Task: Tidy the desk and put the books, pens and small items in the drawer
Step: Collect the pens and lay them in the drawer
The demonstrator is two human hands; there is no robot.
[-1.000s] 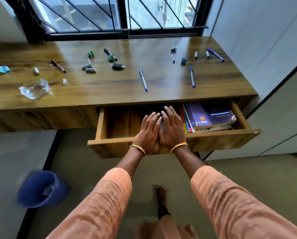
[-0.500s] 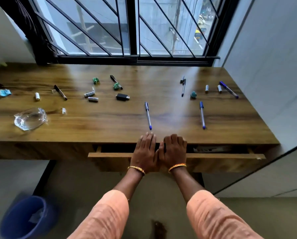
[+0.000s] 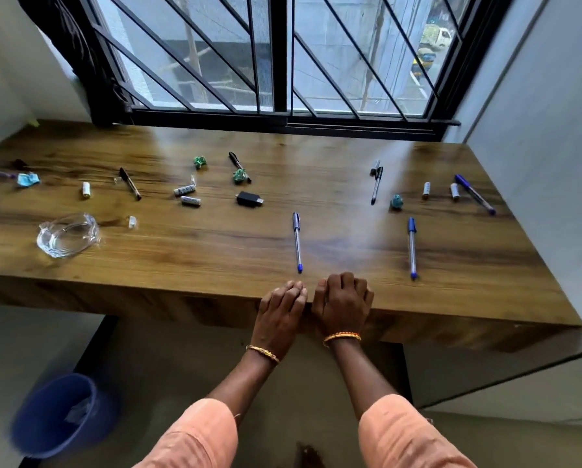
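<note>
Wooden desk point(image 3: 215, 251) under the barred window point(image 3: 279, 55), drawer front flush in its near edge. Left hand point(image 3: 279, 314) and right hand point(image 3: 342, 305) side by side against that edge, fingers curled under, gripping nothing. On the desk just beyond the hands: blue pen point(image 3: 297, 241), second blue pen point(image 3: 412, 246) to its right. Farther back: black pen point(image 3: 376, 184), purple pen point(image 3: 474, 194), small batteries point(image 3: 185, 190), black USB adapter point(image 3: 248, 199), crumpled green scraps point(image 3: 200, 161). Toward the desk's left end: glass ashtray point(image 3: 67, 235) and another black pen point(image 3: 130, 183). Below the desk's left end, on the floor: blue bin point(image 3: 58, 413).
</note>
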